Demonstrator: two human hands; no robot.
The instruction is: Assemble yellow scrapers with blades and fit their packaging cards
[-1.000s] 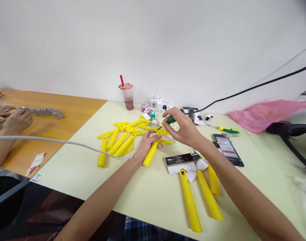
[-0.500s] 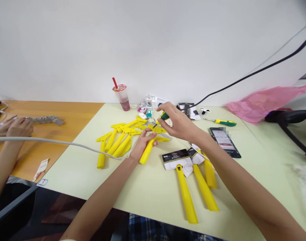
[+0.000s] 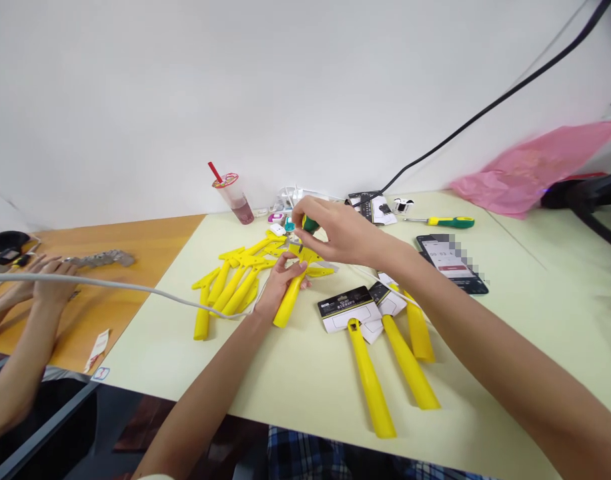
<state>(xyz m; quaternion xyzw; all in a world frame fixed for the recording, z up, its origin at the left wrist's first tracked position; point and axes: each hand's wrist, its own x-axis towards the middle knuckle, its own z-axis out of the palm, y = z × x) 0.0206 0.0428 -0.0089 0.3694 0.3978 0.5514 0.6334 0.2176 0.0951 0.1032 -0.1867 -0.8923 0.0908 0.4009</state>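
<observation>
My left hand (image 3: 281, 285) grips a yellow scraper (image 3: 288, 304) near its head, with the handle sloping down toward me. My right hand (image 3: 330, 230) is closed around the green-and-yellow handle of a screwdriver (image 3: 310, 225) above the scraper's head. The screwdriver's tip is hard to make out behind my fingers. Left of my hands lies a heap of yellow scrapers (image 3: 243, 280), several overlapping. Beneath my right forearm, scrapers with black-and-white cards on their heads (image 3: 370, 383) lie handle toward me.
A second screwdriver (image 3: 450, 222) and a phone (image 3: 450, 263) lie to the right. A drink cup with a red straw (image 3: 240, 203) stands near the wall. One white cable (image 3: 150, 289) crosses the left side. Another person's hands (image 3: 53, 277) are at the wooden table (image 3: 160, 237).
My right hand has shifted slightly left and turned around the screwdriver handle, over the scraper head. My left hand still holds the same scraper. The camera view has tilted a little.
</observation>
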